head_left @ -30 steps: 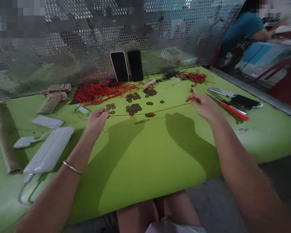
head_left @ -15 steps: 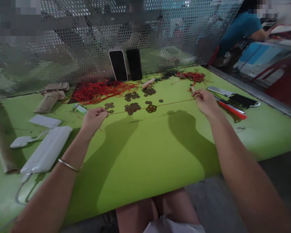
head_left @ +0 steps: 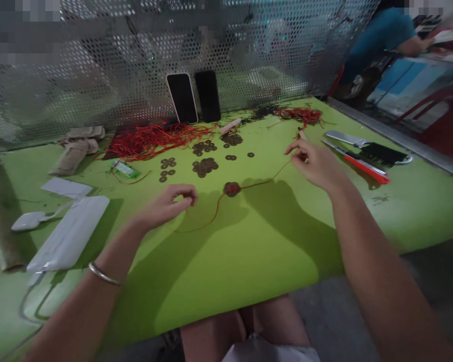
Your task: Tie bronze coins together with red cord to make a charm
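Observation:
Round metal coins with centre holes are bound by red cord into a small cluster (head_left: 232,189) on the green table. My left hand (head_left: 169,205) hovers to its left, fingers loosely curled and thumb slightly apart, with nothing visible in it. A loose tail of red cord (head_left: 216,213) curves from the cluster to the table below that hand. My right hand (head_left: 315,163) is to the right of the cluster, with the cord's other, slack end meeting its thumb and fingertips. Behind the cluster lie several loose coins (head_left: 206,166) in groups.
A heap of red cords (head_left: 154,142) lies behind on the left, near a green lighter (head_left: 124,169). A white power bank (head_left: 73,234) sits left. Two phones (head_left: 182,98) lean on the perforated metal screen. Right are a red-handled tool (head_left: 366,168) and a knife (head_left: 343,138). Another person sits beyond.
The cord was stretched taut between my hands and now hangs slack. The coin cluster has come nearer to me. My left hand has let go of the cord and moved right.

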Tool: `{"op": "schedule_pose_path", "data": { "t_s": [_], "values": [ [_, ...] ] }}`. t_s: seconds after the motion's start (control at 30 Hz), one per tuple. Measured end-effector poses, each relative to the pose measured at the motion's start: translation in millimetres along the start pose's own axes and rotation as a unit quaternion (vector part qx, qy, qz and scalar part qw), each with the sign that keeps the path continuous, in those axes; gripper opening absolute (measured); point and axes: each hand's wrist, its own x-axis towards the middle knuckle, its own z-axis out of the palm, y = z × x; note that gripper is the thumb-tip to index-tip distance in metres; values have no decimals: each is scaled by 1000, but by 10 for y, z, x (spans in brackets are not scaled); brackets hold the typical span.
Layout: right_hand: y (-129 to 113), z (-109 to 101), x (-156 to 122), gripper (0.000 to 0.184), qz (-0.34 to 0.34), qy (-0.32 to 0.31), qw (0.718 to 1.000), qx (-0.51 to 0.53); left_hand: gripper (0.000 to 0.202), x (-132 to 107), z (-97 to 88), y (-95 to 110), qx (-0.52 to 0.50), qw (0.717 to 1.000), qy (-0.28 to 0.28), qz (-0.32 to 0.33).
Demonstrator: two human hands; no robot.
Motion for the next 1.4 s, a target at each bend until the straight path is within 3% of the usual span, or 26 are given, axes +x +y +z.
{"op": "schedule_pose_path", "data": {
  "t_s": [0.07,0.17,0.33,0.5,0.63,0.83,1.03,1.4],
  "values": [
    [-117,52,-9,16,-39,10,999,11,18,48,164,39,68,994,83,14],
    [-326,206,-41,19,-113,24,993,30,30,152,405,35,136,983,114,47],
    [-597,538,-136,25,-179,-124,975,40,49,358,628,10,200,972,108,59],
    [-605,716,-155,24,-172,-160,972,11,36,475,674,-15,218,964,121,90],
    [-555,764,-136,19,-133,-171,976,7,35,500,719,8,208,965,144,74],
    [-545,741,-112,18,-121,-173,977,4,30,484,743,87,204,966,151,40],
    [-518,714,-94,19,-112,-175,978,9,24,438,696,31,190,967,149,85],
    [-514,736,-96,26,-143,-166,975,33,13,450,711,63,157,973,158,68]
  ]
}}
